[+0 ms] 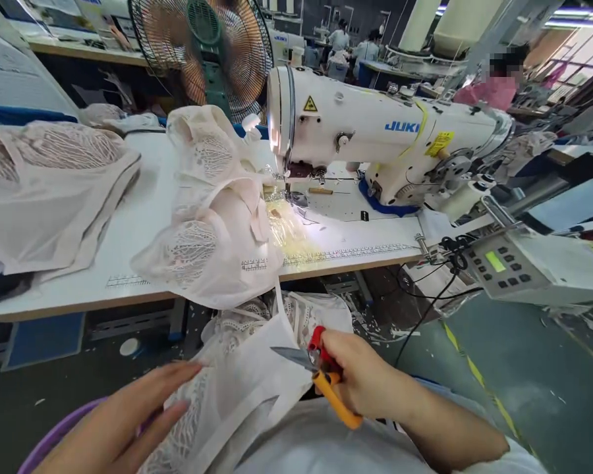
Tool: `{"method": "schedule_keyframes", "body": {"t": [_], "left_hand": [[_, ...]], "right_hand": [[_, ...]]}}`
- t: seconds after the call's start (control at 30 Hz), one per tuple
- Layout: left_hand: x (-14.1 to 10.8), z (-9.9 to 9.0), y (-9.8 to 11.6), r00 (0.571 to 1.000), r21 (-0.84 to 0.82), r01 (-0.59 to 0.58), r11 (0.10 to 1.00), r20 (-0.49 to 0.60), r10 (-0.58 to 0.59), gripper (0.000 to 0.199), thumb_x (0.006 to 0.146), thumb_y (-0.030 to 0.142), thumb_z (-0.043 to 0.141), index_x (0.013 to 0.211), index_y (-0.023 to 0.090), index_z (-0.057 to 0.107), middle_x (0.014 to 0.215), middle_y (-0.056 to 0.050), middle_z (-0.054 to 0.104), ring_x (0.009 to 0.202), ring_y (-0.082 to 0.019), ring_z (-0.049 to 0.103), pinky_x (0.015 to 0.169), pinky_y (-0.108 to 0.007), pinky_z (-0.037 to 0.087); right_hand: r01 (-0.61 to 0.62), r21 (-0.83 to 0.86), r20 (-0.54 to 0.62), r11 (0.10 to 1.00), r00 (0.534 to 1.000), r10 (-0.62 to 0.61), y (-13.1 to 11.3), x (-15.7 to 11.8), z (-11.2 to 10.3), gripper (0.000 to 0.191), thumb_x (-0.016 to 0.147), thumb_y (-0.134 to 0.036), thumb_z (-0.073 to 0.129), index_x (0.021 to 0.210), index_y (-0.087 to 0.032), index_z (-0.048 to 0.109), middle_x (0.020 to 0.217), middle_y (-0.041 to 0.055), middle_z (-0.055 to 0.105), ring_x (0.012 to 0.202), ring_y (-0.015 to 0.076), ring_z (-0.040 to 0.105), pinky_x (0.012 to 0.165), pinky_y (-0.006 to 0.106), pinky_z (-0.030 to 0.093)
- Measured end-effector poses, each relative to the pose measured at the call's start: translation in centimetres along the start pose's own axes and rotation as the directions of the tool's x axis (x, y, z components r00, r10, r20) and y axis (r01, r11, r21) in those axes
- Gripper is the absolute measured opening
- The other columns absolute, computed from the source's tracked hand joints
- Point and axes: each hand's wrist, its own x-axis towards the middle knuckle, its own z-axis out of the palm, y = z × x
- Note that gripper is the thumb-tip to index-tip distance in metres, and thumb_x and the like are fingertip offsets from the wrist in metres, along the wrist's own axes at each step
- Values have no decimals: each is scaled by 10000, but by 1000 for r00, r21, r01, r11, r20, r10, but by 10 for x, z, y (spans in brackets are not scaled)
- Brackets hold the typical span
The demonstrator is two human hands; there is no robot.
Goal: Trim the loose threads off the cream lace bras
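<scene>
My right hand [358, 372] is closed round scissors [333, 395] with one red and one orange handle, their blades pointing left over a white lace garment [247, 375] on my lap. At the lower left, my left hand [133, 411] has its fingers stretched out, close to the garment's left edge. Whether its fingertips touch the cloth is unclear. Another pale garment [202, 243] with lace cups lies on the white table [143, 171], left of the sewing machine [350, 118].
More pale garments [54, 178] lie on the table's left side. A fan [210, 59] stands behind. At right are a control box [524, 263] and hanging cables [425, 296]. A purple rim [54, 434] shows at lower left. People sit in the background.
</scene>
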Motion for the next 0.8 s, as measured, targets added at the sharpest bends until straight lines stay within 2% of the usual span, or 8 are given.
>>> {"method": "schedule_keyframes", "body": {"t": [0.03, 0.13, 0.2, 0.27, 0.43, 0.53, 0.63, 0.8], "left_hand": [[17, -3, 16, 986, -105, -25, 994, 159, 42, 434, 755, 575, 391, 1047, 355, 625, 1144, 47, 631, 1090, -210, 538, 936, -294, 399], [65, 1, 63, 963, -448, 0, 894, 241, 121, 368, 726, 474, 502, 957, 230, 651, 1091, -51, 638, 1064, -257, 513, 945, -354, 354], [84, 13, 84, 930, -625, 93, 775, 332, 156, 298, 687, 472, 557, 665, 182, 619, 750, -38, 646, 774, -214, 567, 757, -314, 439], [92, 24, 93, 908, -689, 163, 706, 385, 166, 349, 679, 495, 557, 546, 176, 510, 540, 21, 516, 539, -137, 477, 556, -259, 416], [75, 18, 93, 877, -768, 313, 558, 460, 142, 372, 669, 513, 578, 567, 174, 463, 491, 57, 430, 450, -77, 365, 461, -212, 327], [52, 4, 96, 799, -807, 487, 335, 566, 203, 275, 659, 432, 648, 625, 168, 577, 533, 12, 518, 539, -126, 494, 555, -255, 398], [30, 3, 98, 734, -790, 593, 155, 610, 299, 223, 659, 386, 665, 617, 170, 624, 538, -16, 545, 574, -161, 533, 634, -310, 426], [24, 22, 91, 789, -785, 574, 232, 607, 100, 326, 618, 464, 670, 560, 170, 543, 514, 12, 487, 480, -113, 416, 538, -274, 385]], "right_hand": [[24, -25, -6, 999, 1000, -24, -1, 0, 2, 232, 555, -62, 536, 646, -196, 369, 672, -32, 471, 586, 97, 407, 504, 185, 318], [49, -39, -25, 998, 998, -50, -5, -2, 9, 235, 564, -82, 541, 649, -200, 357, 666, -32, 459, 568, 95, 391, 484, 186, 308], [25, 35, -50, 999, 998, -23, -3, -1, 13, 221, 595, -109, 545, 649, -201, 352, 646, -37, 450, 557, 94, 405, 482, 190, 327], [-30, 242, -40, 970, 998, 41, 3, 1, 17, 212, 642, -165, 560, 675, -203, 355, 633, -44, 448, 540, 93, 448, 487, 197, 376], [-148, 691, 169, 708, 985, 41, 25, 12, 27, 434, 631, -448, 682, 729, -196, 343, 842, 3, 498, 519, 80, 571, 434, 183, 420], [-149, 744, 240, 651, 969, -52, 25, 14, 30, 454, 635, -511, 669, 740, -186, 370, 879, 22, 500, 526, 71, 577, 438, 176, 430], [-35, 726, 258, 687, 940, -224, 14, 11, 22, 300, 736, -416, 601, 756, -185, 411, 819, 34, 555, 612, 98, 583, 542, 217, 472], [154, 386, 284, 910, 918, -276, -1, 8, -5, 112, 725, -221, 540, 723, -204, 429, 745, 28, 601, 684, 136, 576, 635, 257, 472]]}}
